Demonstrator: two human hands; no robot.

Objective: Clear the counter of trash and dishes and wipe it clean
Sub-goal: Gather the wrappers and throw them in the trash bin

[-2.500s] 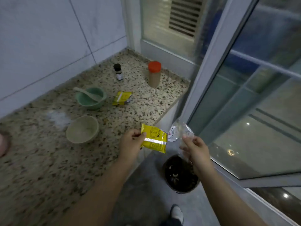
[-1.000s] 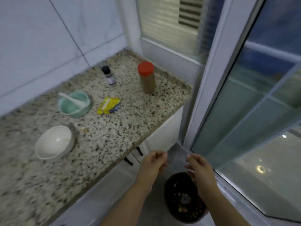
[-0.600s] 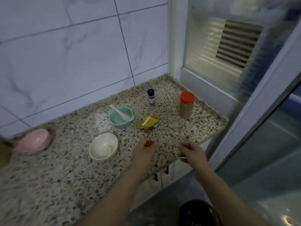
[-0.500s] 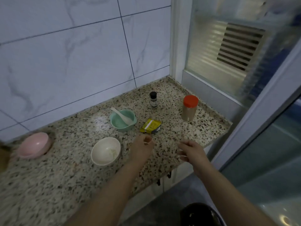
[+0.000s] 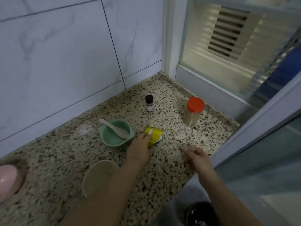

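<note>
On the speckled stone counter [image 5: 53, 160], a crumpled yellow packet [image 5: 155, 133] lies just right of a green bowl [image 5: 112, 141] that holds a pale spoon [image 5: 114, 130]. My left hand [image 5: 140, 150] reaches over the counter, and its fingertips pinch the packet's near left corner. My right hand [image 5: 196, 159] hovers empty over the counter's front edge, its fingers loosely curled and apart. A cream bowl [image 5: 97, 176] sits nearer me, partly hidden behind my left forearm. A pink bowl [image 5: 7, 180] is cut off by the left edge of the view.
A small dark-capped bottle [image 5: 149, 103] and a jar with a red lid [image 5: 194, 111] stand near the back corner. White powder smears the counter left of the green bowl. A dark trash bin [image 5: 201, 212] stands on the floor below the front edge. A glass door frames the right side.
Earlier both hands dropped a yellow packet and a clear wrapper into the bin. Since then my view has swung back to the counter, and my left hand has reached forward onto the second packet.
</note>
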